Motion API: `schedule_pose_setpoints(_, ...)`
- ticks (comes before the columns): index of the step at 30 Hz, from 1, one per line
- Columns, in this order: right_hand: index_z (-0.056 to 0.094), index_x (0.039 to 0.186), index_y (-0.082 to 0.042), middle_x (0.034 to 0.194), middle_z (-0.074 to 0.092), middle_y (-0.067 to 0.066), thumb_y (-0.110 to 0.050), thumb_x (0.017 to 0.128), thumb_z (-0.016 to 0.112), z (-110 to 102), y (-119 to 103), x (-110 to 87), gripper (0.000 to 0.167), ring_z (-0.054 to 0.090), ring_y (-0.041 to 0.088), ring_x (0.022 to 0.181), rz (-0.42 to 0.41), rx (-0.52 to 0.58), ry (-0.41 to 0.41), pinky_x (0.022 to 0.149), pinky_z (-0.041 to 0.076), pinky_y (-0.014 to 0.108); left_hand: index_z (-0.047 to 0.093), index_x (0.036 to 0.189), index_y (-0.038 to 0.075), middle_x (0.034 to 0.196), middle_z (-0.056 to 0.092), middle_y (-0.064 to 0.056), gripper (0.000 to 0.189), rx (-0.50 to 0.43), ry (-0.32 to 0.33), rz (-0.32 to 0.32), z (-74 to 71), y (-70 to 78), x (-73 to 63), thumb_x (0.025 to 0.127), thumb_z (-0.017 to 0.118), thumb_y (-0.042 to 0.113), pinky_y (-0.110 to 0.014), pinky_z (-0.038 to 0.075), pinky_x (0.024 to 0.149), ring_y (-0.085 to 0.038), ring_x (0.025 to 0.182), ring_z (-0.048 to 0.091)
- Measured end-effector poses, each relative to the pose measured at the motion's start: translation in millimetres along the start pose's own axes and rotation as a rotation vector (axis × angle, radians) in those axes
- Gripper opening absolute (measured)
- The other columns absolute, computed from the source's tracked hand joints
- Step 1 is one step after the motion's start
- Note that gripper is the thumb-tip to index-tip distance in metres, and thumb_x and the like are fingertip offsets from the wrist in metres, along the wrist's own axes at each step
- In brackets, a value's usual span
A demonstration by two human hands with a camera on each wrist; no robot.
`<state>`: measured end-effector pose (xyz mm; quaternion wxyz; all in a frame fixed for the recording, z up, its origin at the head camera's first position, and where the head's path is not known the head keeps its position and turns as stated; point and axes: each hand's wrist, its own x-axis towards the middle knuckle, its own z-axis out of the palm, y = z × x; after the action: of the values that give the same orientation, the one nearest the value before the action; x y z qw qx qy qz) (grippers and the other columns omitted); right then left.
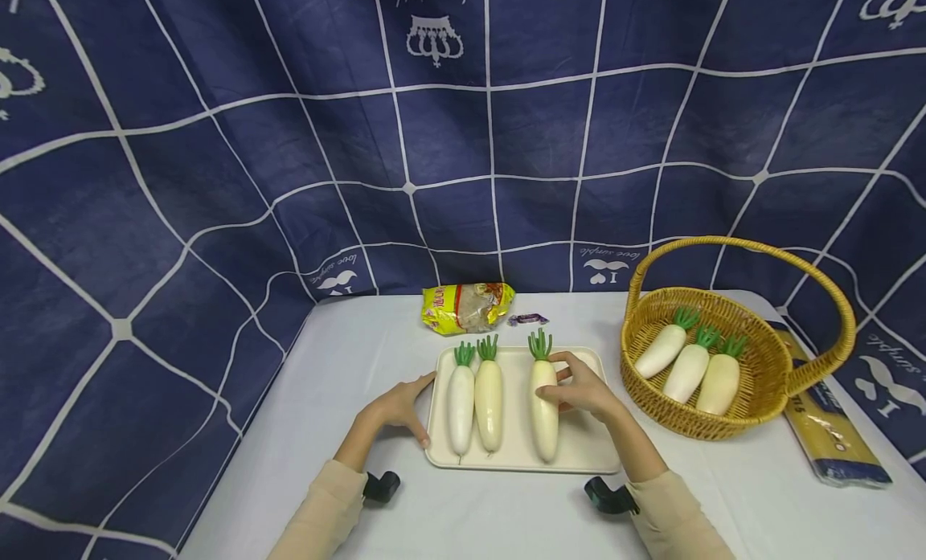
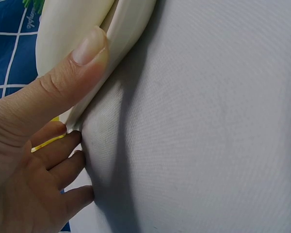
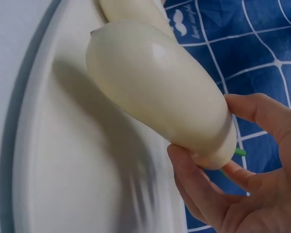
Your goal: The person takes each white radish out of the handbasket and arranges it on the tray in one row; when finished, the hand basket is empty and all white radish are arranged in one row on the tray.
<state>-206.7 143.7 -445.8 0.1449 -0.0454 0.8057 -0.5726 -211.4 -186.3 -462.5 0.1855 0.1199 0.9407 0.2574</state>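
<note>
My right hand point(image 1: 584, 391) grips a white radish point(image 1: 544, 435) with a green top, thumb on one side and fingers on the other. In the right wrist view this radish point(image 3: 155, 82) is tilted over the tray and casts a shadow on it. The cream tray point(image 1: 515, 415) also bears two white radishes, one whiter point(image 1: 460, 403) and one creamier point(image 1: 489, 403), side by side at its left. My left hand point(image 1: 398, 403) touches the tray's left edge, its thumb point(image 2: 89, 51) at the rim and its other fingers loosely bent.
A wicker basket point(image 1: 651, 411) with a tall handle stands at right, holding three white radishes point(image 1: 687, 371). A gold and blue package point(image 1: 839, 439) lies beyond it. Behind the tray are a yellow food bag point(image 1: 466, 307) and a small purple wrapped piece point(image 1: 528, 319). Dark blue curtain point(image 1: 535, 134) surrounds the white table.
</note>
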Motion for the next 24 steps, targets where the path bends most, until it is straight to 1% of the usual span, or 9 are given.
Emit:
schedule_pose_setpoints(10, 0.038, 0.131, 0.005, 0.097, 0.052, 0.020, -0.010, 0.075, 0.073, 17.3, 6.1, 9.1, 0.069, 0.058, 0.022, 0.071, 0.005, -0.003, -0.013, 0.060, 0.058, 0.038, 0.032, 0.146, 0.004, 0.145, 0.039, -0.021, 0.124, -0.006, 0.001, 0.013, 0.3, -1.4, 1.1, 0.040, 0.094, 0.022, -0.053, 0.029, 0.110, -0.039, 0.134, 0.035)
schedule_pose_setpoints(16, 0.038, 0.131, 0.006, 0.098, 0.054, 0.022, -0.011, 0.075, 0.073, 22.4, 8.7, 14.0, 0.068, 0.060, 0.022, 0.071, -0.007, 0.013, -0.014, 0.059, 0.058, 0.038, 0.033, 0.145, 0.004, 0.144, 0.039, -0.022, 0.123, -0.001, -0.003, -0.001, -0.8, -1.2, 0.3, 0.040, 0.094, 0.022, -0.055, 0.030, 0.109, -0.040, 0.133, 0.035)
schedule_pose_setpoints(24, 0.037, 0.132, 0.007, 0.097, 0.054, 0.022, -0.011, 0.076, 0.073, 28.6, 9.7, 22.5, 0.069, 0.061, 0.021, 0.070, 0.001, 0.046, -0.008, 0.059, 0.058, 0.036, 0.031, 0.146, 0.005, 0.145, 0.037, -0.022, 0.123, -0.001, -0.017, 0.002, -0.6, -2.2, 1.4, 0.042, 0.094, 0.022, -0.054, 0.029, 0.109, -0.040, 0.134, 0.034)
